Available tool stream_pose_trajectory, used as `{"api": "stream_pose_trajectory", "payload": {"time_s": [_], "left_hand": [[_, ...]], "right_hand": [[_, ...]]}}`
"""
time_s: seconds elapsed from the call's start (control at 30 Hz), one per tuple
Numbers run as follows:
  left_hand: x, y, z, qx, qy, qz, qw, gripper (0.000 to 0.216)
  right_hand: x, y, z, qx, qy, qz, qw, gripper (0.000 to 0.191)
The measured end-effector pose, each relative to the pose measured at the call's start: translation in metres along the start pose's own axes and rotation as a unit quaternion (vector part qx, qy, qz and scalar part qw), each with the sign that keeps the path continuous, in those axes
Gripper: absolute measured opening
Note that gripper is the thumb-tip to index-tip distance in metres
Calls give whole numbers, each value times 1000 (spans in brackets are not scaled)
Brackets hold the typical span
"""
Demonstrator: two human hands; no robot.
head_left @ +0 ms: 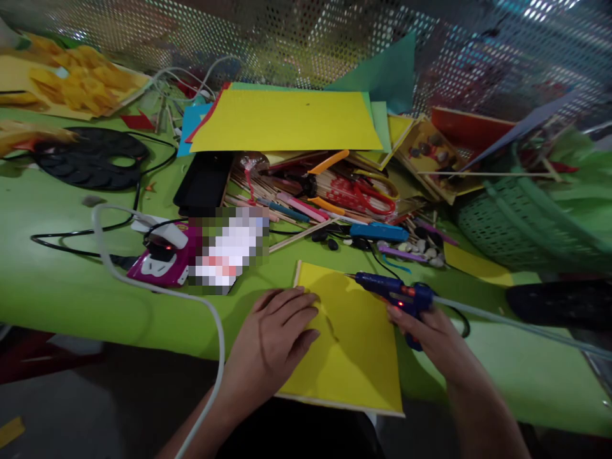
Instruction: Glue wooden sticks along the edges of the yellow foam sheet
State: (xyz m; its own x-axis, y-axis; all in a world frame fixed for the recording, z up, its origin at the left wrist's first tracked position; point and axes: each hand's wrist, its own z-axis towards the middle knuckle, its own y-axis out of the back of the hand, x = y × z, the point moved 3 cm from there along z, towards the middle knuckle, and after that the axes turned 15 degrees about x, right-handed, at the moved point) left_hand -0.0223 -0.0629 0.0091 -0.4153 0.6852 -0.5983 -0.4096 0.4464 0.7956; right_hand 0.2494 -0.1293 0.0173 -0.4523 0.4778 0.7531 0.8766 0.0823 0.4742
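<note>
A yellow sheet (356, 344) edged with thin wooden sticks lies at the table's front edge, its near end reaching past it. My left hand (282, 325) rests on the sheet's left side with the fingers laid out over it. In my right hand (428, 328) is a blue hot glue gun (394, 290), a small red light glowing on its body. The gun's tip points left, over the sheet's far part. From the back of the gun a long pale glue stick (497, 317) runs out to the right.
A purple power strip (167, 258) with plugs and a white cable (217, 319) stands at left, beside a pixelated phone-like object (234, 248). Behind lie a black tray (203, 182), scissors (375, 197), sticks, pens and stacked coloured paper (287, 121). A green basket (516, 217) stands at right.
</note>
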Motion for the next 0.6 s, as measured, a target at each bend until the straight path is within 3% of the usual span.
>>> {"api": "stream_pose_trajectory", "payload": {"time_s": [0.3, 0.6], "left_hand": [[0, -1, -1, -1, 1, 2, 1000, 23], [-1, 1, 0, -3, 2, 6, 1000, 24]], "right_hand": [[-9, -2, 1, -4, 15, 67, 998, 46], [-6, -1, 1, 12, -4, 6, 1000, 44]]}}
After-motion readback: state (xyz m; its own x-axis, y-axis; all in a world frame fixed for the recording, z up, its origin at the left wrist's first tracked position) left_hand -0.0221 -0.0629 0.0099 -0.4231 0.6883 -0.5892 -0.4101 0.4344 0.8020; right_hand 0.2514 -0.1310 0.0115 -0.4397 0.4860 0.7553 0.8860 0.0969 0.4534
